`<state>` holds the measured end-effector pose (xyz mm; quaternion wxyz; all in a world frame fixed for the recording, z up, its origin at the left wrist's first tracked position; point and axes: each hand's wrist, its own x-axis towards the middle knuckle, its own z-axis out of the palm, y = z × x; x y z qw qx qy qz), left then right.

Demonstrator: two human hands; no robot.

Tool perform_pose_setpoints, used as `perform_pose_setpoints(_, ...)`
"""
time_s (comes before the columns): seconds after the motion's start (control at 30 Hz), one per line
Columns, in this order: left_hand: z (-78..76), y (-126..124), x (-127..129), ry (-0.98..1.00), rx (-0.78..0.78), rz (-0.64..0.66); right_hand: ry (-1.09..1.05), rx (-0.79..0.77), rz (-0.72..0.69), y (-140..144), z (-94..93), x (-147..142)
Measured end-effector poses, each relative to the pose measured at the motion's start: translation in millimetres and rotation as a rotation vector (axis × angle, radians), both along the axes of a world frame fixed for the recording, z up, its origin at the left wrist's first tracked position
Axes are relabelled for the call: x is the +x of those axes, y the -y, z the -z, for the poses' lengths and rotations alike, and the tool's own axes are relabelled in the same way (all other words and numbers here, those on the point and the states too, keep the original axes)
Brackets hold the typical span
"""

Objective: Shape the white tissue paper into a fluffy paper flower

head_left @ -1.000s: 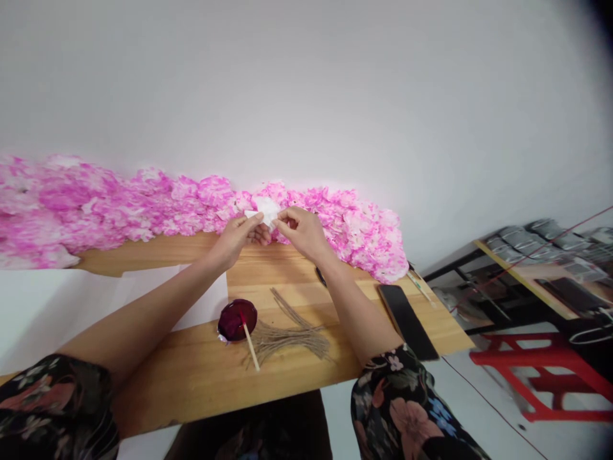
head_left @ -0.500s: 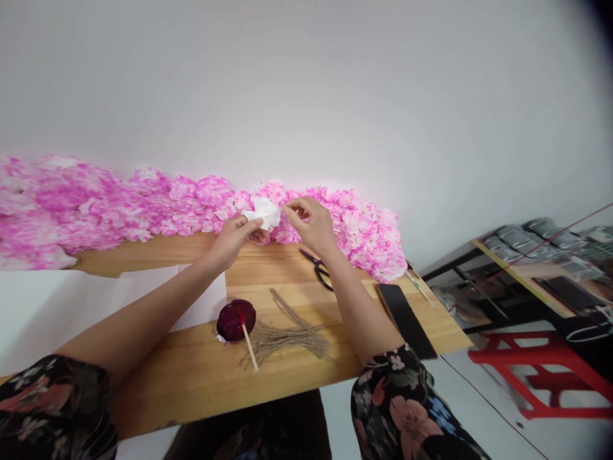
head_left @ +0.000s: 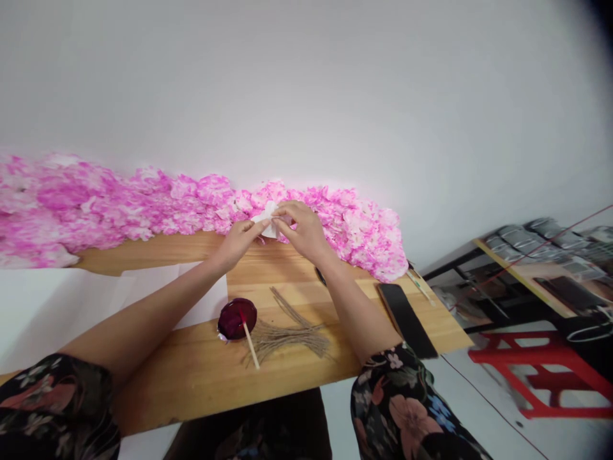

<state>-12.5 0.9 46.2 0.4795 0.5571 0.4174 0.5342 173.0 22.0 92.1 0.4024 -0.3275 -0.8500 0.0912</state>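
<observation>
A small white tissue-paper flower (head_left: 269,228) is held above the table in front of a long heap of pink and white paper flowers (head_left: 186,198). My left hand (head_left: 240,241) pinches it from the left, thumb on top. From the right, my right hand (head_left: 301,229) closes thumb and fingers on the same white paper, covering part of it. Nearer to me lies a dish of dark red dye (head_left: 232,319) with a wooden-handled stick (head_left: 251,346) resting in it. Beside the dish is a bundle of thin brown twine pieces (head_left: 297,340).
White paper sheets (head_left: 57,306) lie on the left of the wooden table (head_left: 191,390). A black flat bar (head_left: 407,319) and a thin brush (head_left: 421,289) lie at the right. Scissors (head_left: 320,276) are mostly hidden by my right forearm. A red stool (head_left: 541,377) stands beyond the table.
My right hand has moved left and slightly down, from apart to touching the white paper flower. My left hand has moved slightly right. My right forearm now covers most of the scissors.
</observation>
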Motion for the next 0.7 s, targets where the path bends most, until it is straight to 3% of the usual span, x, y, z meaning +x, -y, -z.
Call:
perform_pose_setpoints(0.23,-3.6,2,1,0.091,0.058,0.040,-0.101,-0.087,0.005,-8,3.7,3)
perform_pose_setpoints(0.47,-4.7,3,1,0.008,0.124,-0.043,-0.169,-0.210,0.002,-3,-8.4,7)
perform_pose_setpoints(0.7,1.7,6,1,-0.165,0.205,-0.088,-0.037,0.021,0.054,3,-4.3,1)
